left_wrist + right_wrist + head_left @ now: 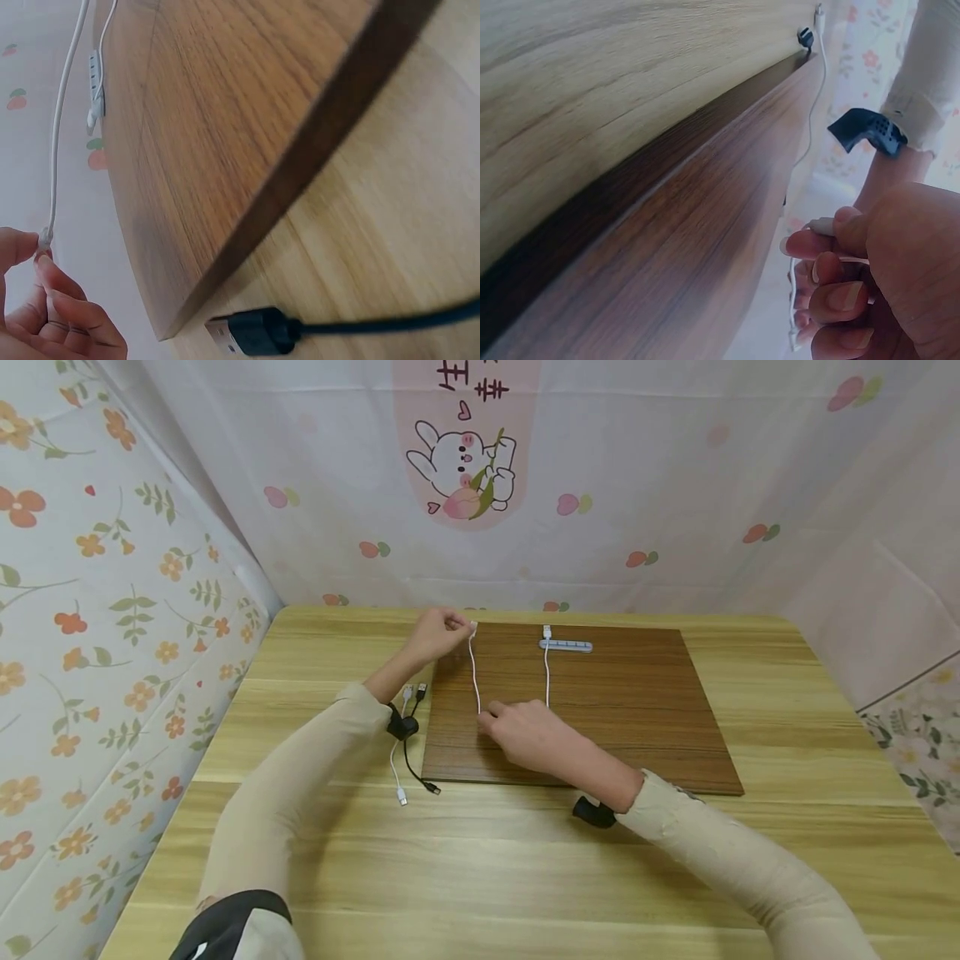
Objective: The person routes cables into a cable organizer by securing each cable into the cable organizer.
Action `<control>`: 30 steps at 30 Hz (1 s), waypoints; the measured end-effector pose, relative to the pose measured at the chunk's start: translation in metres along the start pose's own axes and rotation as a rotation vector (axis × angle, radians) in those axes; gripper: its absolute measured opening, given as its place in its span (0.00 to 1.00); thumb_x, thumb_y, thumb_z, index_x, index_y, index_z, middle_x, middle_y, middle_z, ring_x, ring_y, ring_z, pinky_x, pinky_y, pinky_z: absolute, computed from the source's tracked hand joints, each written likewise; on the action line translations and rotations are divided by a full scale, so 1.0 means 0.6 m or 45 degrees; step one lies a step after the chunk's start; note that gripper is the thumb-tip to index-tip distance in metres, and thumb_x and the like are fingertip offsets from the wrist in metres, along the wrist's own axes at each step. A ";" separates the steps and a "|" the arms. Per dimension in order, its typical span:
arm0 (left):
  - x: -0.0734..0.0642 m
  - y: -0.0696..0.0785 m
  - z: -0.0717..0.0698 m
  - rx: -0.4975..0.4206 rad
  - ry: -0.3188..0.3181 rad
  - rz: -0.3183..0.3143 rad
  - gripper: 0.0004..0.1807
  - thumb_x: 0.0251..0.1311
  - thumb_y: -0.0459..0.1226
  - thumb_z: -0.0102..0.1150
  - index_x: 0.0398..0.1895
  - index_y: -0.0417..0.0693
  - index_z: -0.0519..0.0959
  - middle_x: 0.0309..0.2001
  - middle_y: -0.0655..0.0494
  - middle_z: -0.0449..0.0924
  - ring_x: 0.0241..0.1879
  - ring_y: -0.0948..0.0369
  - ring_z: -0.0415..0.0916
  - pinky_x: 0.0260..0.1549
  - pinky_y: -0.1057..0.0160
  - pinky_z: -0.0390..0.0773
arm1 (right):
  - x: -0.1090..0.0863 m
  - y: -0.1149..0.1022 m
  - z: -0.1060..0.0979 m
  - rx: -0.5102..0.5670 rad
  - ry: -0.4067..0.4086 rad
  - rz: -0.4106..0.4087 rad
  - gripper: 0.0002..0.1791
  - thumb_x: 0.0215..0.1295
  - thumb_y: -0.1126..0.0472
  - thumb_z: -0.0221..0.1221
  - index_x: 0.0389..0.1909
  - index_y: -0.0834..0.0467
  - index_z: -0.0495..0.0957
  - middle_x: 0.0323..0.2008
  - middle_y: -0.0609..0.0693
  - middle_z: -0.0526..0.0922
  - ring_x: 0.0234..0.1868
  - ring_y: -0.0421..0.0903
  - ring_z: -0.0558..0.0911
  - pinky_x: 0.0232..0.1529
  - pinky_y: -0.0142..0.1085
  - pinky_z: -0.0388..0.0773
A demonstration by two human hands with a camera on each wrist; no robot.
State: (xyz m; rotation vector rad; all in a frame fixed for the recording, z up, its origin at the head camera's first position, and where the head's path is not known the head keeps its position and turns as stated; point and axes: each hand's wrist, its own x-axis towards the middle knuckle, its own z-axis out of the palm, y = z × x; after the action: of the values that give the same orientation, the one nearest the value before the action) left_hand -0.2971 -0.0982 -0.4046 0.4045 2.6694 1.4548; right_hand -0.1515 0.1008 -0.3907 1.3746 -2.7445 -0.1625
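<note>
A white USB cable [474, 670] stretches over the left part of a brown wooden board [622, 718]. My left hand [438, 637] pinches its far end near the board's back left corner; in the left wrist view, thumb and finger meet on the white plug [45, 239]. At the cable's near end is my right hand [534, 737], over the board, pinching the light connector [823, 226] between thumb and forefinger. A second white cable [547, 672] crosses the pale blue cable clip strip [573, 647] at its left end, its USB plug [547, 632] beyond the strip.
Left of the board, a black cable [409, 762] and another white cable [393, 760] lie on the light wooden table [480, 877]. The black cable's USB plug [259, 331] is close to the board's edge. A printed curtain [645, 468] hangs behind the table.
</note>
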 end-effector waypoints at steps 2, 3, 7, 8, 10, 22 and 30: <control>0.002 0.003 0.003 0.001 -0.005 -0.007 0.16 0.70 0.44 0.62 0.44 0.37 0.83 0.42 0.46 0.81 0.43 0.52 0.76 0.39 0.58 0.75 | -0.003 0.002 0.000 0.017 -0.004 0.009 0.07 0.71 0.68 0.60 0.47 0.61 0.82 0.39 0.54 0.83 0.23 0.41 0.78 0.16 0.32 0.70; 0.003 0.005 0.005 0.004 -0.006 -0.008 0.16 0.70 0.43 0.62 0.45 0.37 0.83 0.43 0.46 0.81 0.44 0.52 0.76 0.39 0.58 0.75 | -0.005 0.003 0.001 0.022 -0.005 0.011 0.07 0.70 0.69 0.61 0.47 0.61 0.82 0.38 0.54 0.83 0.23 0.42 0.78 0.16 0.32 0.70; 0.007 0.012 0.013 0.019 -0.002 0.000 0.15 0.70 0.42 0.63 0.45 0.37 0.83 0.42 0.46 0.82 0.43 0.53 0.77 0.40 0.59 0.75 | -0.011 0.008 0.003 0.040 -0.002 0.026 0.07 0.71 0.69 0.60 0.47 0.61 0.82 0.38 0.54 0.82 0.24 0.42 0.79 0.16 0.33 0.71; 0.008 0.013 0.015 0.022 -0.003 -0.001 0.15 0.70 0.42 0.63 0.45 0.37 0.83 0.42 0.46 0.82 0.44 0.53 0.77 0.40 0.59 0.75 | -0.013 0.009 0.003 0.041 0.000 0.030 0.07 0.71 0.68 0.60 0.47 0.61 0.82 0.38 0.54 0.82 0.24 0.42 0.79 0.16 0.33 0.71; 0.011 0.015 0.018 0.014 -0.004 0.002 0.15 0.70 0.42 0.63 0.45 0.37 0.83 0.43 0.46 0.82 0.44 0.53 0.77 0.41 0.59 0.75 | -0.016 0.012 0.004 0.041 0.002 0.040 0.07 0.72 0.67 0.60 0.47 0.61 0.82 0.38 0.54 0.82 0.23 0.42 0.79 0.16 0.34 0.72; 0.025 0.031 0.045 -0.045 -0.030 0.039 0.14 0.70 0.42 0.62 0.44 0.38 0.84 0.43 0.48 0.81 0.44 0.55 0.76 0.40 0.60 0.75 | -0.041 0.026 0.008 0.016 0.043 0.077 0.07 0.73 0.63 0.61 0.45 0.62 0.82 0.36 0.54 0.82 0.19 0.41 0.75 0.13 0.34 0.69; 0.026 0.040 0.059 -0.045 -0.032 0.018 0.15 0.71 0.43 0.62 0.45 0.39 0.84 0.42 0.49 0.81 0.43 0.55 0.76 0.39 0.59 0.75 | -0.048 0.031 0.013 0.043 0.066 0.085 0.07 0.74 0.62 0.61 0.43 0.62 0.82 0.34 0.53 0.81 0.18 0.41 0.73 0.14 0.34 0.69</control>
State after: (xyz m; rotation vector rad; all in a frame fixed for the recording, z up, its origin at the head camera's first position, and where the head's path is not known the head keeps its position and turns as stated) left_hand -0.3005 -0.0530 -0.4029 0.4370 2.6228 1.4883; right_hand -0.1498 0.1355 -0.3962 1.2743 -2.7577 -0.0765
